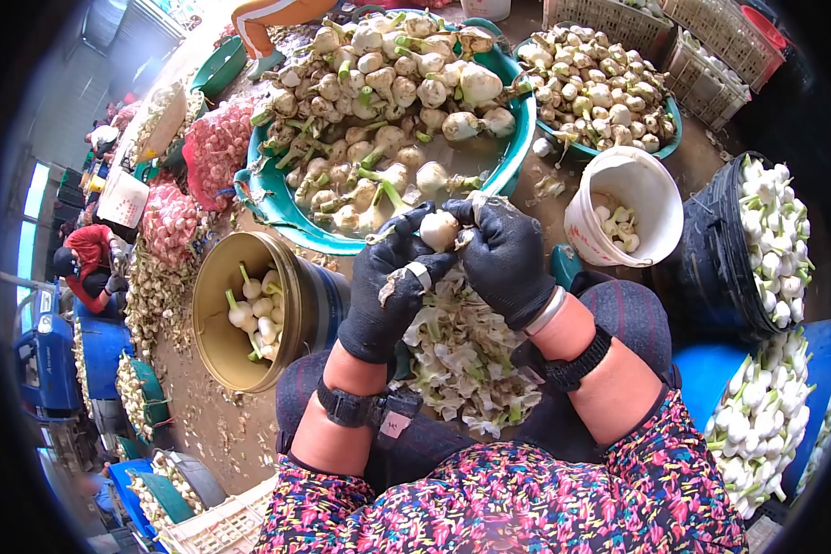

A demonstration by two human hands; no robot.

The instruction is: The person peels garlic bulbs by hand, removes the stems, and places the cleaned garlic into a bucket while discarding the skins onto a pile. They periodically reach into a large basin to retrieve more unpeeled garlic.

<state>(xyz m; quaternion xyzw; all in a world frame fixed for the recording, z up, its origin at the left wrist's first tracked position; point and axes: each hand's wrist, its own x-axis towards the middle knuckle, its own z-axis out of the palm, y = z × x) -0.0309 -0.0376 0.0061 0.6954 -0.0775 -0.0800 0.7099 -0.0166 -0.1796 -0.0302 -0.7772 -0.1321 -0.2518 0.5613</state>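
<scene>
Both my hands wear black gloves and meet at the near rim of a large green tub (291,233) heaped with soiled garlic bulbs. My left hand (385,286) is closed round a pale garlic bulb (439,230). My right hand (510,263) has its fingers curled at the bulb's right side, pinching something I cannot make out, with a bit of husk by the fingertips. Below the hands, a pile of peeled skins (466,360) lies between my knees.
A gold bucket (210,342) with peeled bulbs stands left. A white bucket (589,222), a black tub (711,245) and a blue tub (697,369) stand right. Another green tub (669,138) holds bulbs behind. A person in red (90,258) works far left; another person's leg (254,32) is at the top.
</scene>
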